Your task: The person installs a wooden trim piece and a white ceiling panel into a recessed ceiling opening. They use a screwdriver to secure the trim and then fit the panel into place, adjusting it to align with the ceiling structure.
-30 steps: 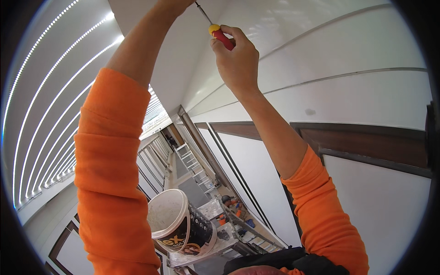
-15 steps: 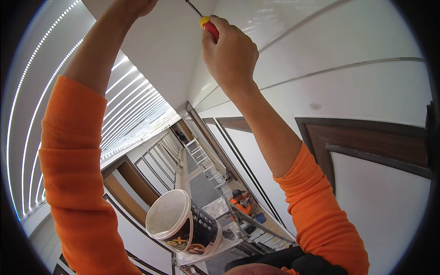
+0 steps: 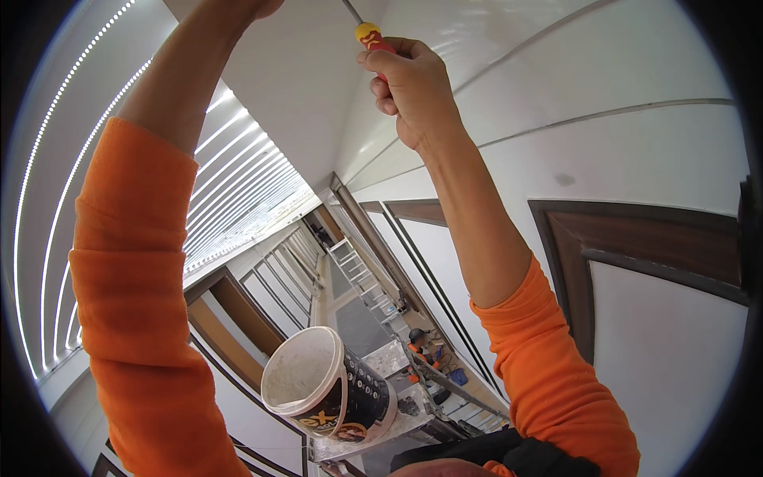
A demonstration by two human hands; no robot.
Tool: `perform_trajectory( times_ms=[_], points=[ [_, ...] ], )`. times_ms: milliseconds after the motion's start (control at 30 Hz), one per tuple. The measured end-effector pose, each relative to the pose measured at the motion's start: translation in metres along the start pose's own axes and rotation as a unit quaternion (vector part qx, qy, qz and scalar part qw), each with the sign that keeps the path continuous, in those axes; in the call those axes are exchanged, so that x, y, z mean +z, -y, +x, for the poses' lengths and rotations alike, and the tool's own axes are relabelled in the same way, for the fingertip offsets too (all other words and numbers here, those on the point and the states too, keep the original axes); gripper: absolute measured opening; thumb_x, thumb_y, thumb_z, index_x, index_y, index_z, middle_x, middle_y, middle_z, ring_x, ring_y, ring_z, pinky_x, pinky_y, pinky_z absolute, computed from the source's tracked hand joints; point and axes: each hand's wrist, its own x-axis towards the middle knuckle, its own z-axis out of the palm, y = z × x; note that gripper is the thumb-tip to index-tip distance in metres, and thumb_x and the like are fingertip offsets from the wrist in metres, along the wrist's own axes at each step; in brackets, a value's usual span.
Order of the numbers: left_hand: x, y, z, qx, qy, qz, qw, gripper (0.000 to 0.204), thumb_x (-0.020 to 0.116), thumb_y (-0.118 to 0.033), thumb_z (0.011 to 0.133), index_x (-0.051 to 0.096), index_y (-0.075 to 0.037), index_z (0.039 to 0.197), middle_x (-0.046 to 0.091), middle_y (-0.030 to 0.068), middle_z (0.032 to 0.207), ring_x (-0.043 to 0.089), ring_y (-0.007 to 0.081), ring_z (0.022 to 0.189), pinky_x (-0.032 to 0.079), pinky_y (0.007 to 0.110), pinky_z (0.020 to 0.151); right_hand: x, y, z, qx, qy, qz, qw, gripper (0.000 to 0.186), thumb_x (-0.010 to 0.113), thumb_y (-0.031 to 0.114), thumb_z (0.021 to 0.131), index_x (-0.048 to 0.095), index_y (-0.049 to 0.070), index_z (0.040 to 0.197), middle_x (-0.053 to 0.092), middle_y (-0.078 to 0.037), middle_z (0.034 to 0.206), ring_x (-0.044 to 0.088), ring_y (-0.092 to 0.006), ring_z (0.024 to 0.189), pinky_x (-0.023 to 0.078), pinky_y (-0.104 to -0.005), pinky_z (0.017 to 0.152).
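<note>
Raised high in front of me, my right hand [image 3: 417, 87] grips the red and yellow handle of a screwdriver [image 3: 369, 34]. Its metal shaft points up and left, and the tip lies beyond the top edge. My thumb lies along the handle, with the fingertips curled below it. At the top edge, left of the screwdriver, only the lower part of my left hand [image 3: 264, 7] shows. Its fingers are cut off from view, so what it touches is hidden. White ceiling panelling [image 3: 318, 103] lies behind both hands.
Below, a white-rimmed plastic bucket [image 3: 381, 389] stands on a stained platform [image 3: 350, 447]. A ladder [image 3: 359, 274] stands further down the corridor. A person in orange [image 3: 424, 354] works low by the right wall. A dark-framed door [image 3: 568, 278] is at right; strip lights [image 3: 238, 171] run left.
My right hand has turned at the wrist and now shows its curled fingertips. The screwdriver has shifted slightly right and down. My left arm has moved a little to the right.
</note>
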Motion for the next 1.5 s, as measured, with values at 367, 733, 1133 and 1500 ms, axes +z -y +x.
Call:
perform_trajectory(
  times_ms=[367, 733, 1133, 1500],
  points=[
    [-0.006, 0.000, 0.000, -0.041, 0.000, -0.044, 0.998, 0.091, 0.058, -0.005, 0.084, 0.012, 0.008, 0.161, 0.025, 0.0304, 0.165, 0.026, 0.0351, 0.154, 0.023, 0.038, 0.125, -0.004, 0.014, 0.001, 0.002, -0.003, 0.000, 1.000, 0.029, 0.070, 0.017, 0.090, 0.067, -0.004, 0.109, 0.068, -0.009, 0.082, 0.053, -0.0070, 0.058, 0.037, -0.0227, 0.043],
    [-0.008, -0.014, -0.012, -0.072, 0.003, -0.045, 0.996, 0.088, 0.056, -0.001, 0.084, 0.015, 0.005, 0.161, 0.026, 0.0291, 0.164, 0.027, 0.0368, 0.152, 0.022, 0.041, 0.126, 0.009, -0.007, -0.005, -0.293, -0.153, -0.283, 0.900, 0.031, 0.074, 0.024, 0.091, 0.071, -0.005, 0.103, 0.066, -0.008, 0.080, 0.050, -0.0068, 0.056, 0.035, -0.0234, 0.043],
    [-0.008, -0.010, -0.013, -0.022, 0.032, -0.066, 0.997, 0.088, 0.056, 0.000, 0.076, 0.023, 0.007, 0.158, 0.036, 0.0313, 0.157, 0.029, 0.0391, 0.150, 0.022, 0.043, 0.125, 0.005, -0.001, -0.003, -0.135, -0.099, -0.165, 0.972, 0.035, 0.079, 0.019, 0.083, 0.068, -0.001, 0.109, 0.065, -0.006, 0.086, 0.057, -0.0126, 0.055, 0.044, -0.0272, 0.050],
    [-0.009, -0.010, -0.012, -0.032, 0.038, -0.055, 0.997, 0.095, 0.056, 0.000, 0.073, 0.017, 0.009, 0.159, 0.026, 0.0337, 0.161, 0.020, 0.0392, 0.154, 0.017, 0.041, 0.127, 0.005, 0.013, -0.004, 0.030, -0.031, -0.043, 0.998, 0.025, 0.073, 0.018, 0.089, 0.073, -0.003, 0.102, 0.064, -0.006, 0.089, 0.050, -0.0094, 0.060, 0.044, -0.0262, 0.055]
  ],
)
